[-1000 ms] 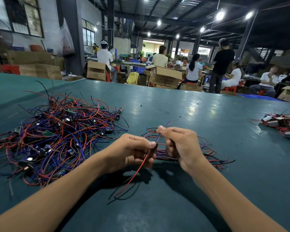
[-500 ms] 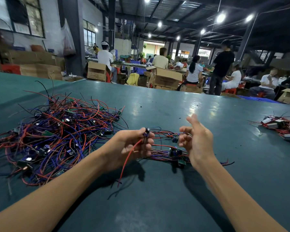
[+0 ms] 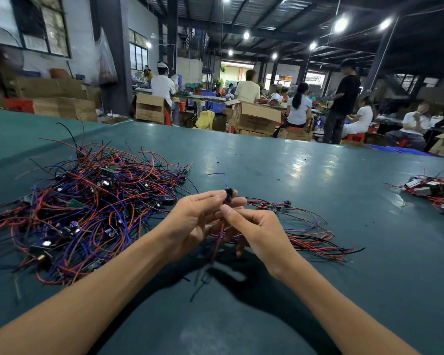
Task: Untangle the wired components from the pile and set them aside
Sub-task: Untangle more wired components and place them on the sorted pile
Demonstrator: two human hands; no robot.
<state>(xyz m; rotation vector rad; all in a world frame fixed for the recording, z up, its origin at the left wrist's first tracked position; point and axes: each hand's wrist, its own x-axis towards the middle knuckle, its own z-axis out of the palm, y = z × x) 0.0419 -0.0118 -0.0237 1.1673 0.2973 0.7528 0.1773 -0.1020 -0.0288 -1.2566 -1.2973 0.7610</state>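
The left hand [image 3: 198, 221] pinches a small wired part [image 3: 228, 194] over the worktop [image 3: 267, 162]; the right hand [image 3: 254, 226] pinches its wires just below. The tangled pile [image 3: 87, 208] lies left, a looser bunch [image 3: 305, 231] right. Bare surface stretches ahead to the far edge. Beyond it stand cardboard boxes [image 3: 256, 116], their contents hidden.

Component [image 3: 228, 195] mostly behind fingers [image 3: 206, 198], perhaps a switch, side pile [image 3: 431, 190] cropped at edge

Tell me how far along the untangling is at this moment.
Early on. A small spread of separated wired components lies behind the hands. The left hand holds one small dark component at its fingertips while the right hand appears to pinch its wires. Most of the work left is the large tangled pile on the left.
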